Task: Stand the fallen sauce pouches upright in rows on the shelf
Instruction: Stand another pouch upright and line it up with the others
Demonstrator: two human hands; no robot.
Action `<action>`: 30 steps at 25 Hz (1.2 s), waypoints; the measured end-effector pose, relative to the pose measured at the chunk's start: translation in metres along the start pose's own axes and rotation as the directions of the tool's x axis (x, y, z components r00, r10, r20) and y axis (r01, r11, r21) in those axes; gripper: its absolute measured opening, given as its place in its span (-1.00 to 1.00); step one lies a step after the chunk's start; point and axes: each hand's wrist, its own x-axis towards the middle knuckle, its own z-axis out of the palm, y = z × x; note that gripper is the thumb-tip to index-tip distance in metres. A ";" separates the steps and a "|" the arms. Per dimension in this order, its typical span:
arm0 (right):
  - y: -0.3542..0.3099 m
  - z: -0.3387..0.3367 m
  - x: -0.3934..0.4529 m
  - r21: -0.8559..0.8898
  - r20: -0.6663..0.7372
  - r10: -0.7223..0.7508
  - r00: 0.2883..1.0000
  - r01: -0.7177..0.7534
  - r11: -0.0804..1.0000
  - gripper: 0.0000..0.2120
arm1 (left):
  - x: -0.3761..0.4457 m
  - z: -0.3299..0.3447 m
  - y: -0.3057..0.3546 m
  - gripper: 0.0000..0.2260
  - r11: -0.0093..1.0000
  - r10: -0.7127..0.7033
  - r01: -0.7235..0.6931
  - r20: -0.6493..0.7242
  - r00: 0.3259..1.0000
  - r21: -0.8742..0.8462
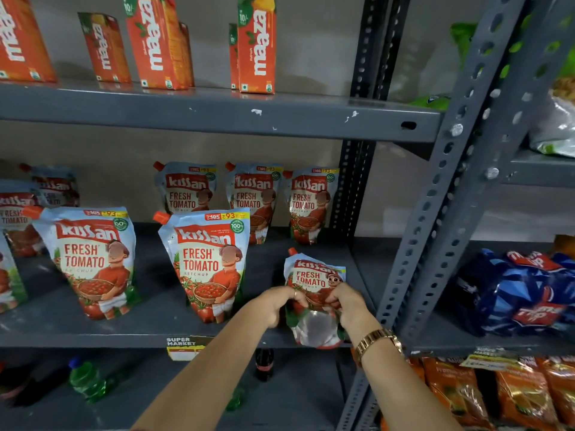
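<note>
Your left hand (275,304) and right hand (348,303) both grip one ketchup pouch (312,279) by its lower sides. It stands tilted at the front right of the grey shelf (155,339), just right of an upright pouch (208,262).

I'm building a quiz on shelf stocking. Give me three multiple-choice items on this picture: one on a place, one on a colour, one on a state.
1. Where is the pouch being handled?
A. right end of the ketchup shelf
B. top shelf
C. bottom shelf

2. What colour are the pouch spout caps?
A. green
B. orange-red
C. white

3. How is that pouch held?
A. one hand
B. both hands
C. untouched

Answers:
1 A: the held pouch is by the upright post.
2 B: the cap on the front pouch is orange-red.
3 B: the left hand and right hand both grip it.
</note>
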 end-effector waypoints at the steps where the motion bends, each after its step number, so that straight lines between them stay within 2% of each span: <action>1: -0.001 -0.001 -0.003 -0.006 -0.009 -0.015 1.000 0.015 1.000 -0.83 | -0.003 0.004 0.000 -0.82 0.999 0.010 -0.009 0.005 1.000 -0.032; 3: -0.001 -0.001 -0.008 0.009 -0.022 -0.088 0.996 0.088 0.996 -0.86 | -0.009 0.011 0.003 -0.72 0.996 0.067 -0.066 0.014 0.998 -0.066; 5: -0.004 -0.003 -0.010 0.072 -0.020 -0.233 0.972 0.234 0.970 -0.78 | -0.010 0.019 0.009 -0.59 0.984 0.162 -0.161 0.012 0.987 -0.077; 8: -0.011 -0.008 -0.010 0.003 -0.052 -0.517 0.854 0.518 0.855 -0.61 | -0.005 0.030 0.020 -0.50 0.937 0.345 -0.348 -0.078 0.935 -0.029; 10: -0.011 -0.011 -0.011 -0.098 -0.094 -0.611 0.786 0.604 0.791 -0.54 | 0.001 0.036 0.021 -0.58 0.902 0.430 -0.424 -0.105 0.896 0.081; 11: -0.008 -0.012 -0.011 -0.152 -0.110 -0.604 0.789 0.587 0.795 -0.49 | 0.003 0.037 0.019 -0.62 0.884 0.458 -0.440 -0.100 0.883 0.157; 13: 0.002 -0.014 -0.007 -0.233 -0.105 -0.519 0.848 0.486 0.842 -0.49 | 0.007 0.039 0.009 -0.66 0.862 0.480 -0.451 -0.088 0.873 0.229; 15: 0.012 -0.015 -0.003 -0.208 -0.071 -0.394 0.916 0.373 0.904 -0.53 | 0.010 0.039 -0.001 -0.62 0.865 0.479 -0.456 -0.077 0.874 0.210; 17: 0.019 -0.016 0.000 -0.170 -0.048 -0.342 0.939 0.329 0.929 -0.50 | 0.012 0.037 -0.009 -0.59 0.867 0.466 -0.446 -0.047 0.883 0.222; 20: 0.024 -0.015 -0.001 -0.189 -0.036 -0.335 0.941 0.323 0.927 -0.44 | 0.012 0.034 -0.014 -0.58 0.880 0.429 -0.412 -0.024 0.903 0.236; 25: 0.035 -0.014 -0.003 -0.224 0.018 -0.389 0.921 0.383 0.896 -0.39 | 0.005 0.022 -0.016 -0.60 0.883 0.442 -0.426 -0.043 0.896 0.197; 27: 0.041 -0.010 -0.006 -0.211 0.044 -0.420 0.906 0.420 0.883 -0.47 | 0.003 0.013 -0.019 -0.60 0.885 0.444 -0.428 -0.054 0.894 0.185; 30: 0.048 -0.004 -0.012 -0.161 0.058 -0.474 0.878 0.477 0.864 -0.69 | 0.000 0.003 -0.023 -0.59 0.888 0.439 -0.422 -0.064 0.896 0.180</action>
